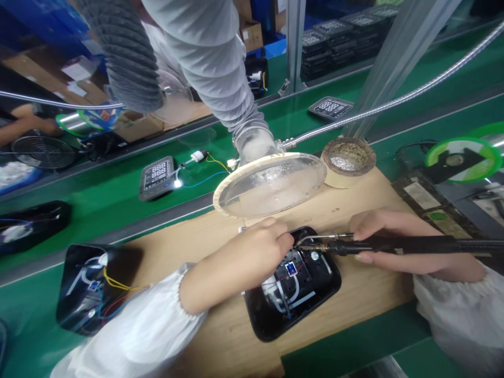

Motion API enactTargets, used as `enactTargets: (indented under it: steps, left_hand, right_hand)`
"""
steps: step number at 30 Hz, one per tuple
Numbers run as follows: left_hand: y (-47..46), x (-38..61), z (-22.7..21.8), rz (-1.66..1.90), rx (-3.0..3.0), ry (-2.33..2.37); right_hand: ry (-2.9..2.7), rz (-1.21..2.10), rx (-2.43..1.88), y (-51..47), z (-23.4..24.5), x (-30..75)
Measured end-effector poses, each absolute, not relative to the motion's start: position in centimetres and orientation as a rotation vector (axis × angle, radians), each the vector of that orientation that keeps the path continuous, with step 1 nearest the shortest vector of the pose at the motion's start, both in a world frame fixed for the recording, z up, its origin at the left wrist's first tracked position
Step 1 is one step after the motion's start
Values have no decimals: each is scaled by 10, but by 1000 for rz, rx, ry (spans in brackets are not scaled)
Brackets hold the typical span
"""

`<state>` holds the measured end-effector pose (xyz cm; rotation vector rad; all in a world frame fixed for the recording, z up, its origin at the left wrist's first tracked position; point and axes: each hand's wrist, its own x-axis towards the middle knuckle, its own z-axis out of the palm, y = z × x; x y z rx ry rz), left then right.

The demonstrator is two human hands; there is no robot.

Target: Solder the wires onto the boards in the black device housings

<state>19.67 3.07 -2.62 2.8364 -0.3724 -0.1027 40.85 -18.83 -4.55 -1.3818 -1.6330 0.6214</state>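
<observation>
A black plastic housing lies open on the wooden board, with white tubes, thin wires and a small blue circuit board inside. My right hand is closed around a black-handled soldering iron with a solder feed tube along it. Its tip reaches the upper part of the housing. Over the housing's upper left edge, my left hand is closed, its fingertips pinched near the iron's tip. What those fingers hold is hidden behind the hand.
A clear fume hood on a white duct hangs just above my hands. Beside it stands a round tip-cleaning pot. Another open housing lies left. A display unit sits on the green belt; a solder spool is at right.
</observation>
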Motion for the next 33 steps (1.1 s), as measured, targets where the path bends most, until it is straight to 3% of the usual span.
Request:
enactTargets:
  steps: [33]
  left_hand:
    - [32, 197, -30, -74, 2798, -392]
  right_hand:
    - [-1607, 642, -1370, -199, -51, 420]
